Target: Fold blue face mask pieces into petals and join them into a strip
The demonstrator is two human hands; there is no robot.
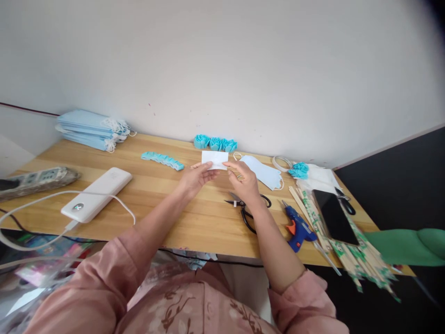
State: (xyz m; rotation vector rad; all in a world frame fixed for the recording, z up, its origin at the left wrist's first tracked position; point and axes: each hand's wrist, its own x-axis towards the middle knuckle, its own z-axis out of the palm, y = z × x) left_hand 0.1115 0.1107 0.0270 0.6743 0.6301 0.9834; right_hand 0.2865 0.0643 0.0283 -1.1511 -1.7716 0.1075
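A small pale rectangular piece of material (214, 159), like cloth cut from a face mask, is held up above the table in front of me. My left hand (199, 177) pinches its lower left part, thumb on the near face and fingers behind. At the lower right edge, my right hand (244, 180) grips it with bent fingers. Right behind the piece stand several turquoise folded flowers (215, 143). A pleated turquoise strip (162, 160) lies to the left. Under my right wrist is a pair of black-handled scissors (248, 218), partly covered. A light blue face mask (262, 171) rests beyond my right hand.
Stacked face masks (86, 130) sit back left, near a white power bank (97, 195) with its cable and a power strip (41, 181). On the right lie a blue glue gun (297, 227), wrapped chopsticks (361, 260), a phone (335, 215) and a tape roll (281, 163).
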